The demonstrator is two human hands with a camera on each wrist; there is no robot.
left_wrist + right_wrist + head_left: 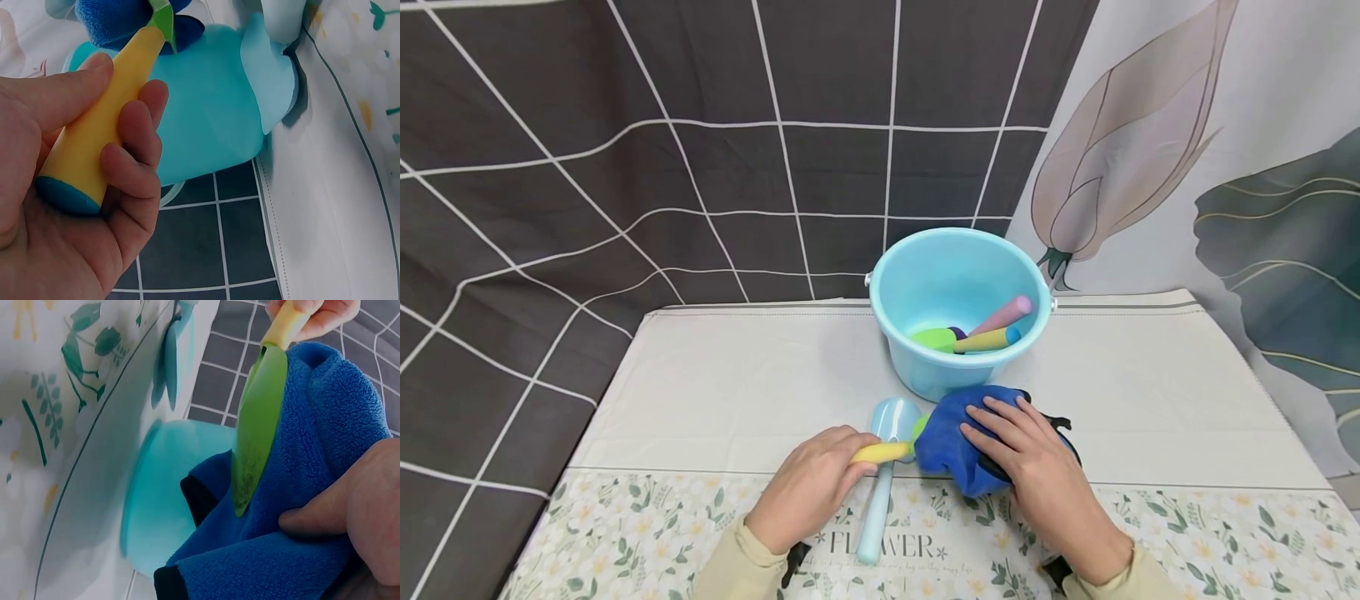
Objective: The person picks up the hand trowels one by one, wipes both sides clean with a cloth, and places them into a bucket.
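Observation:
My left hand (812,482) grips the yellow handle of a small toy shovel (94,134), fingers curled round it. Its green blade shows in the right wrist view, lying against a blue cloth (331,412). With my right hand (1047,471) I hold that cloth, which has black edging, around and behind the blade; the thumb presses on the fabric. In the head view the cloth hides most of the blade. Below the yellow handle a light blue scoop (875,525) lies on the table, its handle pointing toward me.
Just behind the cloth stands a light blue bucket (917,367). Inside it are a pink handle (1003,315), a yellow handle (988,340) and a green piece (934,338). A white and floral cloth (737,375) covers the table; curtains hang at the back and sides.

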